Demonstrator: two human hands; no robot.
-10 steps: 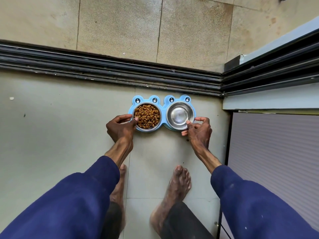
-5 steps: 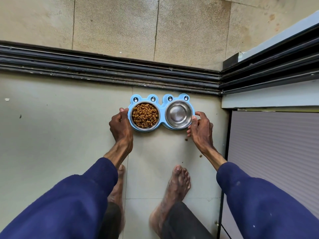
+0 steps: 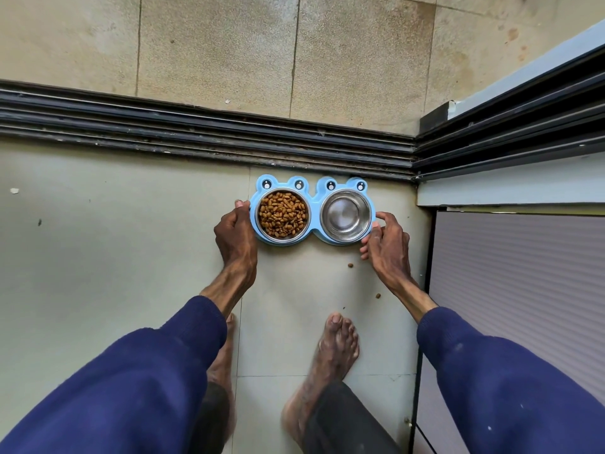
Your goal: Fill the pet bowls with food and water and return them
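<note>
Stand: the blue stand [image 3: 312,204] sat on the floor [image 3: 131,224] in the middle of the frame. Its top edge was almost touching the dark track [image 3: 196,132]. It had slid up toward the track since a second ago.
Left bowl: the left bowl [image 3: 283,213] was full of brown food.
Right bowl: the right bowl [image 3: 347,214] was shiny; water could not be seen for sure.
Left hand: the left hand [image 3: 234,235] held the stand's left end, fingers curled around it. A second ago its fingers were on the bowl's rim.
Right hand: the right hand [image 3: 388,244] held the stand's right end with its fingertips. It had moved off the bowl's rim to the side.
Crumbs: a few food bits [image 3: 350,265] lay on the floor just under the right hand. A second ago they were hidden.
Feet: bare feet [image 3: 334,352] stood at the bottom middle, same as before.
</note>
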